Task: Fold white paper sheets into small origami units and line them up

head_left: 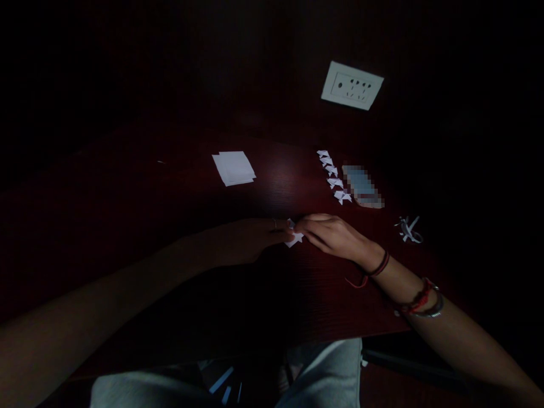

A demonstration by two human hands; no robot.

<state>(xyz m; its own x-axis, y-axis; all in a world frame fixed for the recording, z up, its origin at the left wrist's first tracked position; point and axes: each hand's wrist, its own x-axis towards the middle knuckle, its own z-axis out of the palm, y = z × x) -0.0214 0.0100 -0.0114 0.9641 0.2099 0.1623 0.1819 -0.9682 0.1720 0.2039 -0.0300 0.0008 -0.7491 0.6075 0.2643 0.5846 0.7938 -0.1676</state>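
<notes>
A small folded piece of white paper [294,239] lies on the dark red table between my hands. My left hand [267,235], in shadow, grips it from the left with thumb and fingers closed at its edge. From the right, my right hand [334,233] pinches the same paper, its fingertips meeting the left thumb. The fingers cover part of the folds. Beyond my right hand, several small folded paper figures [335,183] stand in a row running away from me.
A stack of white paper sheets [236,169] lies at the back left of the table [170,192]. Beside the figures is a blurred-out phone-like object [362,186]. Thin paper strips [409,230] lie in a tangle at the right. A socket plate [352,85] is on the back wall.
</notes>
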